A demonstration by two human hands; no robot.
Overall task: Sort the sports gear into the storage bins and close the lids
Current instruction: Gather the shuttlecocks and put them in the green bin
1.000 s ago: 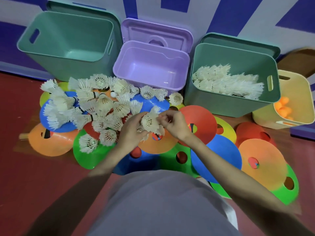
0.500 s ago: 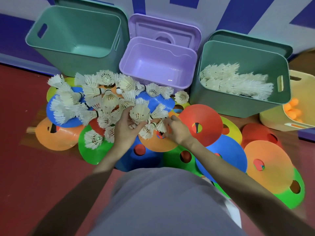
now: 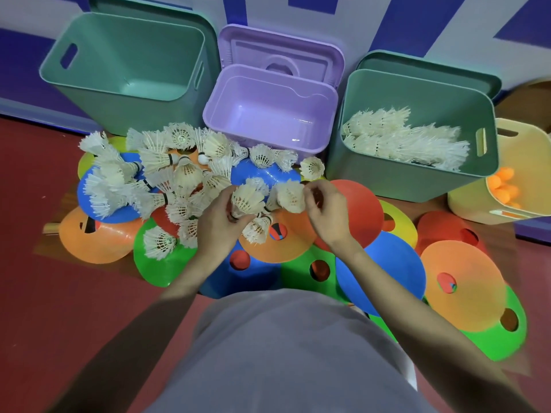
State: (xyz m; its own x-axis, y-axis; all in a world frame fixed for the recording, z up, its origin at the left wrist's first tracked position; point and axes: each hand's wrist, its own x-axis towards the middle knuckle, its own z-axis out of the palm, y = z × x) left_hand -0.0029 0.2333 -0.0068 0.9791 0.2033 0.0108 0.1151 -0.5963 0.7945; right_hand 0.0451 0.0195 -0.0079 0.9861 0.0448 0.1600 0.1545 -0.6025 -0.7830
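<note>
Over the cones (image 3: 277, 245), the left hand (image 3: 219, 225) pinches one shuttlecock (image 3: 247, 201) and the right hand (image 3: 328, 213) another (image 3: 290, 196); nesting them neatly would suit the green bin (image 3: 417, 177)

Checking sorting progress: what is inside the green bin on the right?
The right green bin holds a pile of white shuttlecocks lying on their sides, filling the lower part. The bin's floor beneath them is covered, so anything under the pile cannot be seen.
</note>
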